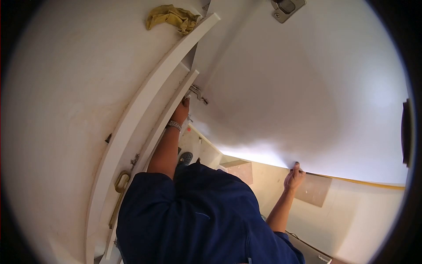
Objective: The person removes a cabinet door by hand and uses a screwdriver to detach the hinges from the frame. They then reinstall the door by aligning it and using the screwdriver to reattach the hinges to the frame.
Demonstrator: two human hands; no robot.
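A large white door panel fills the upper right of the view. My right hand grips its lower edge, with the thumb on the white face. My left hand, a metal watch on its wrist, reaches in beside a white frame strip. Its fingers are curled close below a metal hinge between frame and panel. What those fingers hold, if anything, is too small and partly hidden.
Another metal hinge is fixed at the panel's top. A crumpled yellow cloth glove or rag lies at upper left, past the long curved-looking white strip. A brass-coloured latch sits at left. Below, a shoe and floor tiles show.
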